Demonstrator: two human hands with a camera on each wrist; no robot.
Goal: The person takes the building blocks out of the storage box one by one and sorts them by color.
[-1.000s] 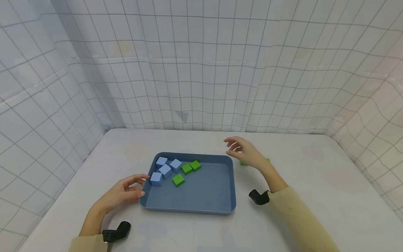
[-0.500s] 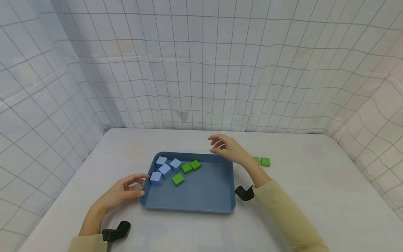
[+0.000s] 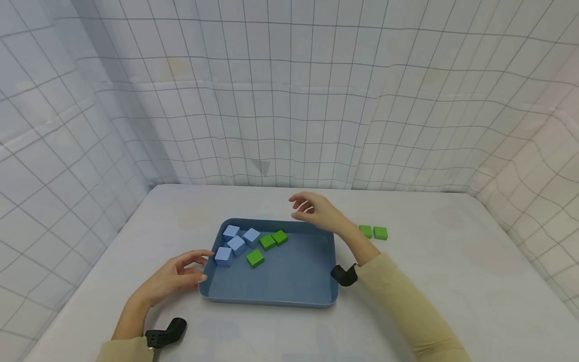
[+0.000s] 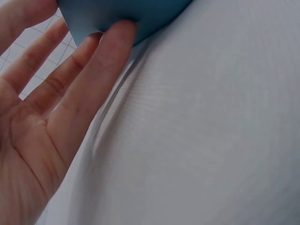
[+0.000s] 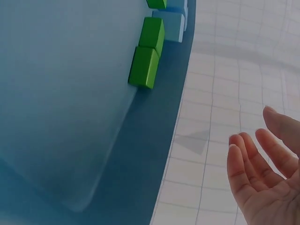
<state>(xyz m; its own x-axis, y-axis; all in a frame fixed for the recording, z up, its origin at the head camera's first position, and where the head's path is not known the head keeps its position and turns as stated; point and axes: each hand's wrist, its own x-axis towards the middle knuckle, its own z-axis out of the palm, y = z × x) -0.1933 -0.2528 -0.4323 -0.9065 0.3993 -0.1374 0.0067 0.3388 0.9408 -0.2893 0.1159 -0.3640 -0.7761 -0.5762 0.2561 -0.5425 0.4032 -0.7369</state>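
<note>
My left hand (image 3: 169, 280) rests with relaxed, slightly bent fingers at the left rim of the blue-grey tray (image 3: 289, 303). In the left wrist view, fingertips of that hand (image 4: 56, 98) touch the outside of the tray wall (image 4: 108, 11). Above the tray's far rim, towards its right end, is my right hand (image 3: 321, 212), its fingers loosely bent and holding nothing; the right wrist view shows this hand (image 5: 267, 173) empty too. Several light blue blocks (image 3: 236, 245) lie at the tray's left side, beside three green blocks (image 3: 255, 258).
Two green blocks (image 3: 380, 233) lie side by side on the white table (image 3: 434, 261), to the right of the tray and beyond the right forearm. White grid-patterned curtains (image 3: 289, 100) stand at the back and sides.
My right hand has moved left, from beyond the tray's right end to over its far rim, uncovering the two green blocks on the table. My left hand has stayed in place.
</note>
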